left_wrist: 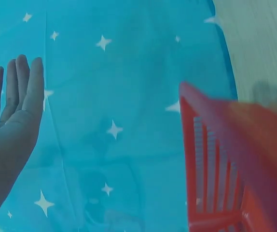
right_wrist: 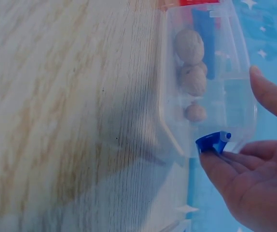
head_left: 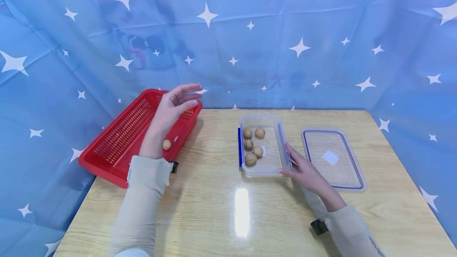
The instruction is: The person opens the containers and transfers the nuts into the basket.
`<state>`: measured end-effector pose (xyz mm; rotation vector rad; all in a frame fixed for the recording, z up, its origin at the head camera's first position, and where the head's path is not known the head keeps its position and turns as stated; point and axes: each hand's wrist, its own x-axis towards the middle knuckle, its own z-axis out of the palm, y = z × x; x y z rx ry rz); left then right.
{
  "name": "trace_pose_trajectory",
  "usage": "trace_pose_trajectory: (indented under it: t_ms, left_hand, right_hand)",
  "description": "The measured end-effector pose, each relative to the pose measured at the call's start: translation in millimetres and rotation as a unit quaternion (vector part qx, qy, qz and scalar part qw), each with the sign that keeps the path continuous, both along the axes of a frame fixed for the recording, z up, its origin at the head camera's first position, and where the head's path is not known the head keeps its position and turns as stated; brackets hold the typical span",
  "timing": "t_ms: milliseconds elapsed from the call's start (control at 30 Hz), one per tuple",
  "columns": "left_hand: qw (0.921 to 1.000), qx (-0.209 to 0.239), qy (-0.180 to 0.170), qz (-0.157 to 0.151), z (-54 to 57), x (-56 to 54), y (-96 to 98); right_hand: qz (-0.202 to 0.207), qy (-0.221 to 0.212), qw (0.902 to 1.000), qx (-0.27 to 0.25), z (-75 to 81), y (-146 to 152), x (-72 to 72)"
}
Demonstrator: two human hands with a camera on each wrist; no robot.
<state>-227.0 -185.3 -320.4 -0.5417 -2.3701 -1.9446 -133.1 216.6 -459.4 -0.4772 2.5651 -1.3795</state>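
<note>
My left hand (head_left: pixel 176 104) is raised over the red plastic basket (head_left: pixel 103 165) with nothing in its fingers; the left wrist view shows the fingers (left_wrist: pixel 34 87) extended. Inside the basket, a walnut (head_left: pixel 167 144) shows beside the forearm, which hides part of the interior. At the centre of the table stands a clear plastic container (head_left: pixel 269 169) without its lid, several walnuts (head_left: pixel 250 159) gathered toward its left side. My right hand (head_left: pixel 308 173) holds the container's right side, thumb by the near corner and fingers at a blue latch (right_wrist: pixel 211 141) that hangs down.
Right of the container, its clear lid (head_left: pixel 344 175) with a blue seal lies flat on the wooden table (head_left: pixel 207 213). A blue curtain (head_left: pixel 250 66) with white stars hangs behind the table and along both sides.
</note>
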Motion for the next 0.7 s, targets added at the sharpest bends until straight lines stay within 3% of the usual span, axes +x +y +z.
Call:
trace_pose_trajectory:
  t_ms: [167, 433, 567, 700]
  left_hand:
    - [0.9998, 0.005, 0.001, -0.019, -13.7, 6.9, 21.8]
    - [0.9941, 0.051, -0.029, -0.091, -43.4, 16.2, 66.1]
    - [0.9886, 0.033, -0.041, -0.141, -65.9, 21.6, 94.3]
    - [0.9749, 0.014, -0.066, -0.212, -88.8, 27.5, 123.2]
  right_hand:
    - [-0.002, 0.001, 0.9999, 0.013, 0.0, 1, 0.7]
    - [-0.005, 0.022, 0.9996, 0.014, 6.2, -2, 3.0]
    - [-0.003, 0.010, 0.9999, 0.011, 7.2, -3, 3.0]
    - [-0.006, 0.006, 0.9999, 0.012, 7.4, -3, 2.4]
